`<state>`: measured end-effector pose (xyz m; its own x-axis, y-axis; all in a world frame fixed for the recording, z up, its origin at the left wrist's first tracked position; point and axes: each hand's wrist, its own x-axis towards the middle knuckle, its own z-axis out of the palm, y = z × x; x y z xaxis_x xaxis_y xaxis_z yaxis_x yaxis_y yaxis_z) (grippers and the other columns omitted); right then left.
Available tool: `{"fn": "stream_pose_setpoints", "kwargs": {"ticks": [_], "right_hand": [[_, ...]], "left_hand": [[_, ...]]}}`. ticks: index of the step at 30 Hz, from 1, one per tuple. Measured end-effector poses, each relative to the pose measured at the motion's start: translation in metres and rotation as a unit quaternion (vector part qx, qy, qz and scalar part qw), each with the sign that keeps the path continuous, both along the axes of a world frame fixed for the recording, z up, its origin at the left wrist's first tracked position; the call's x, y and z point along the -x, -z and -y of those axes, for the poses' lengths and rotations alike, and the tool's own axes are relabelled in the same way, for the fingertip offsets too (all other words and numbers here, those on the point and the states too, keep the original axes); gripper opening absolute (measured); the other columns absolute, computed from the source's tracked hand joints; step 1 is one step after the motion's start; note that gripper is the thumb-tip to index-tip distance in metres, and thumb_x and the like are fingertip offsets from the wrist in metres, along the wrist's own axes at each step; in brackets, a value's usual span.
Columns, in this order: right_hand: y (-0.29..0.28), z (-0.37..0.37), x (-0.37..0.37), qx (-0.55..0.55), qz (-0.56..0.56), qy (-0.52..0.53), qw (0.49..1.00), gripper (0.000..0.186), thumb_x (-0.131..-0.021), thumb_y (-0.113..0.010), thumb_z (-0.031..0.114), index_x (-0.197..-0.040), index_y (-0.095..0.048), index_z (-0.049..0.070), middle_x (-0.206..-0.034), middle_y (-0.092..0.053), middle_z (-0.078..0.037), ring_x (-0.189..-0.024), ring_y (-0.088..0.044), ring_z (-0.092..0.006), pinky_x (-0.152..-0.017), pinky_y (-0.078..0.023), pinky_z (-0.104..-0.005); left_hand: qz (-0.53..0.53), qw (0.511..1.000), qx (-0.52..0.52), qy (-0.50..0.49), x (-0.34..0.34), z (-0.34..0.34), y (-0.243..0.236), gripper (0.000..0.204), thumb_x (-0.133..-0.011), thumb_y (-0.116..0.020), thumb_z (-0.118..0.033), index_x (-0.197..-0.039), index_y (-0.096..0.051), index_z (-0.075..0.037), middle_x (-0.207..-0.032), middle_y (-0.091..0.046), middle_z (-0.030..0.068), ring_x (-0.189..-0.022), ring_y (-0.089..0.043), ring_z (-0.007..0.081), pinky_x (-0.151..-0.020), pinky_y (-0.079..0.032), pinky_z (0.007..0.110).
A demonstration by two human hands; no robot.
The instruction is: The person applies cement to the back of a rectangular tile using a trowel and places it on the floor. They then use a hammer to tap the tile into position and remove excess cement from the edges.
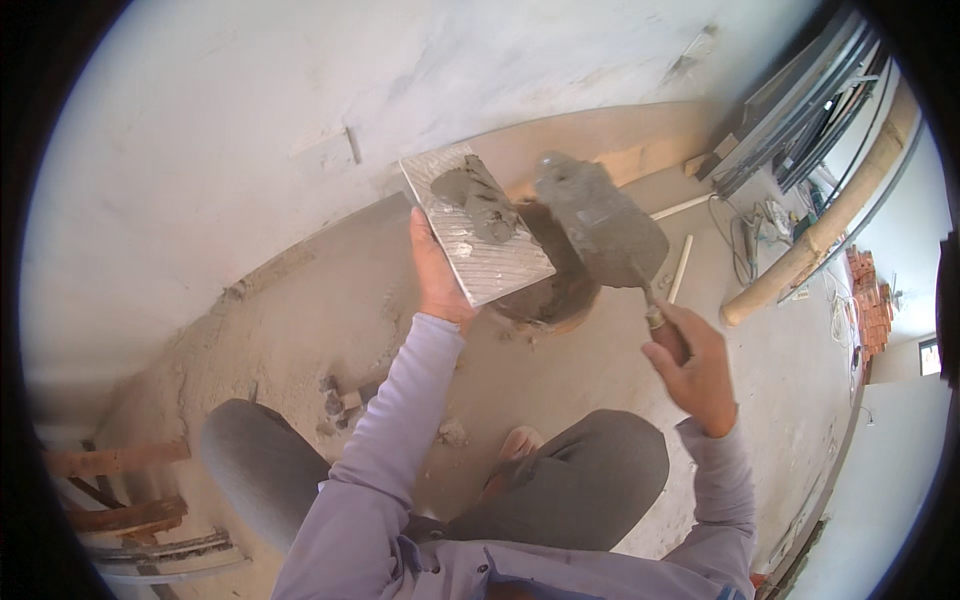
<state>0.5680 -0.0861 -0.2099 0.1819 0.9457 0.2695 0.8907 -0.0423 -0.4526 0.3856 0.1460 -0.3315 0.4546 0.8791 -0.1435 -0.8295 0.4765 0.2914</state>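
Dusty concrete floor [300, 330] below a white wall. Centre frame, the left hand [437, 272] grips a ribbed tile [478, 228] bearing mortar [480, 200]; the right hand [692, 368] clasps a loaded trowel [600, 222]. Buttering underway; spreading evenly seems next.

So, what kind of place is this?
Probably a building site indoors: bare dusty floor, a stack of red bricks, and the right hand holding a trowel with wet mortar.

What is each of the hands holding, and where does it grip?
The left hand grips a ribbed tile by its lower left edge. The right hand holds a mortar-covered trowel by its handle.
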Motion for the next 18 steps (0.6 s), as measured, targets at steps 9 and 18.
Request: {"fn": "stream_pose_setpoints", "kwargs": {"ticks": [9,18], "right_hand": [[0.055,0.011,0.015,-0.142,0.224,0.034,0.964,0.041,-0.078,-0.073,0.000,-0.117,-0.062,-0.002,-0.093,-0.060,-0.011,-0.076,-0.063,-0.0250,-0.061,-0.051,-0.0351],[0.096,0.001,0.001,-0.249,0.205,0.008,0.946,0.033,-0.077,-0.077,0.001,-0.107,-0.063,-0.001,-0.097,-0.062,-0.013,-0.077,-0.064,-0.0250,-0.061,-0.051,-0.0341]], "left_hand": [[-0.015,0.999,0.033,-0.016,-0.033,0.011,-0.054,0.058,-0.104,-0.032,-0.053,-0.138,-0.049,-0.009,-0.132,-0.057,0.0117,-0.118,-0.056,0.0321,-0.102,-0.046,0.049],[0.001,0.998,0.063,0.006,-0.031,0.031,-0.071,0.050,-0.105,-0.033,-0.045,-0.130,-0.056,-0.009,-0.124,-0.063,0.0110,-0.111,-0.061,0.0312,-0.098,-0.049,0.047]]}}
